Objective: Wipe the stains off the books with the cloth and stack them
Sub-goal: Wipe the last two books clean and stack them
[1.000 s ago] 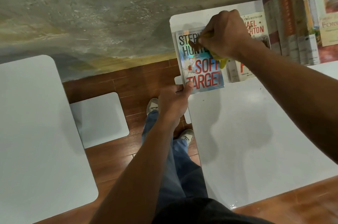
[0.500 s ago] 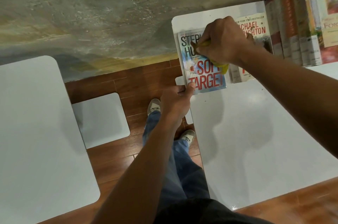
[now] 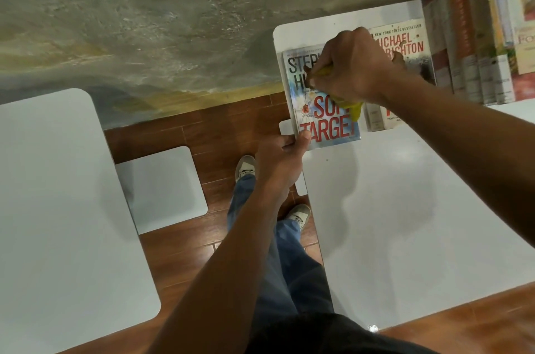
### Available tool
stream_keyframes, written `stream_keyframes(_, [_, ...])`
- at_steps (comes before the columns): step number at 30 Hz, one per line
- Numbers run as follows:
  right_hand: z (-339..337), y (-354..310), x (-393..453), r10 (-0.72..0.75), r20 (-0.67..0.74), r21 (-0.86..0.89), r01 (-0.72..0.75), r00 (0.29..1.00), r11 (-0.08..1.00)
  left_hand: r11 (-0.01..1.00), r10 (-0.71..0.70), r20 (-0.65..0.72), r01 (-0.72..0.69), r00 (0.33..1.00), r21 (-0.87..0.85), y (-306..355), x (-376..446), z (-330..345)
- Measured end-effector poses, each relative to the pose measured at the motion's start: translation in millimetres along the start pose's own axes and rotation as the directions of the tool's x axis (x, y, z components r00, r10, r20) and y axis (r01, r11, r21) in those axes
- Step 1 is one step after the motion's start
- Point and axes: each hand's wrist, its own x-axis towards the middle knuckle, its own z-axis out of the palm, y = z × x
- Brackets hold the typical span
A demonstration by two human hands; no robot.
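Observation:
A pale blue paperback with red title letters [image 3: 324, 125] lies flat at the far left corner of the white table [image 3: 405, 223]. My left hand [image 3: 282, 162] pinches its near left corner, thumb on the cover. My right hand [image 3: 351, 64] grips a yellow cloth [image 3: 354, 109] and presses it on the upper middle of the cover, hiding part of the title. To the right lies a second paperback [image 3: 405, 47] with red author lettering, partly under my right wrist.
A row of books [image 3: 469, 44] lies at the table's far right, next to a large yellow-edged book [image 3: 512, 6]. A second white table [image 3: 58, 209] and a white stool [image 3: 162, 188] stand to the left. My legs and shoes are on the wooden floor between them.
My right hand with the cloth has shifted slightly down and right over the cover. My left hand keeps its hold on the corner. The view has drifted a little.

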Motion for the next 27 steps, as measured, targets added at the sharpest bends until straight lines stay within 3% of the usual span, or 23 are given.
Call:
stream_keyframes(4, [-3,1,0,0.038,-0.076,0.033,-0.035,0.996,0.999,1.0,-0.009,0.009,0.009,1.0,-0.001,2,1,0])
stream_keyframes(7, [-2,3,-4,0.013,-0.008,0.026,-0.012,1.0,1.0,1.0,-0.004,-0.003,0.004,1.0,-0.003,1,0,1])
stream_keyframes(11, [-4,4,-1,0.038,-0.135,0.051,-0.032,0.99,0.998,1.0,-0.013,-0.021,0.013,1.0,0.009,0,0,1])
stream_keyframes(14, [-2,2,-3,-0.022,-0.064,0.047,0.025,0.998,0.999,1.0,-0.007,-0.019,0.007,1.0,0.019,-1,0,1])
stream_keyframes(18, [-2,-1,2,-0.01,-0.141,0.055,0.018,0.99,0.998,1.0,-0.019,-0.015,0.019,1.0,-0.001,-2,1,1])
stream_keyframes(21, [-1,-4,3,-0.028,-0.055,0.041,0.031,0.998,0.999,1.0,-0.007,-0.019,0.007,1.0,0.017,-3,1,1])
stream_keyframes(24, [-2,-6,11,0.011,-0.101,0.059,-0.005,0.995,0.998,1.0,-0.003,-0.024,0.004,1.0,0.025,-2,1,1])
stream_keyframes(27, [-4,-9,11,-0.032,-0.042,-0.026,0.031,0.999,0.999,0.999,0.02,-0.041,-0.019,0.999,0.032,-3,0,2])
